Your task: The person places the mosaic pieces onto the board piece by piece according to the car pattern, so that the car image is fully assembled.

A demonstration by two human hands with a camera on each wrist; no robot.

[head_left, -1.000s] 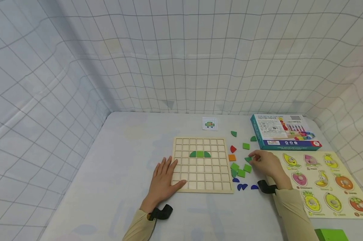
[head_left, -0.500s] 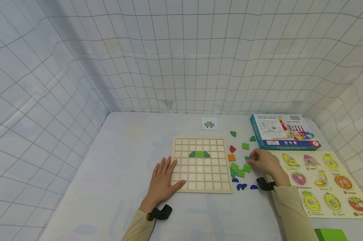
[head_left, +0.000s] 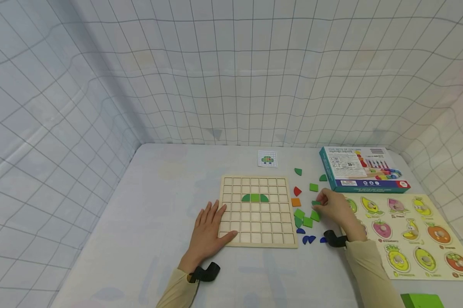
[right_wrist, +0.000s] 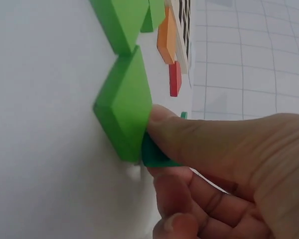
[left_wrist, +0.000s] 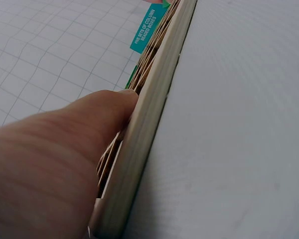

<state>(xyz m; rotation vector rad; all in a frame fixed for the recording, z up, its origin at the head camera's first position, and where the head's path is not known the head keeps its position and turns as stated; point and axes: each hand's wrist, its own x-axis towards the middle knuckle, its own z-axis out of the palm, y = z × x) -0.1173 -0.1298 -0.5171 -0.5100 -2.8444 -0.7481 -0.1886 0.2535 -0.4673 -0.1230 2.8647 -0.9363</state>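
Note:
My left hand lies with spread, straight fingers on the left edge of a wooden grid board; in the left wrist view its thumb rests at the board's rim. In the board sit a light green square tile and two dark green quarter-circle tiles, one at each side of it. Right of the board, my right hand pinches another dark green quarter-circle tile between thumb and fingers, partly covered by them. A light green square tile lies right beside that grip on the table.
Loose green squares, an orange square, a red piece and blue half-circles lie between board and right hand. A pattern card lies behind the board. A box and a fruit puzzle board stand rightward.
My right hand has shifted slightly left, and the dark green tile has turned in its fingers. The hand now covers part of a light green square. My left hand stays on the board.

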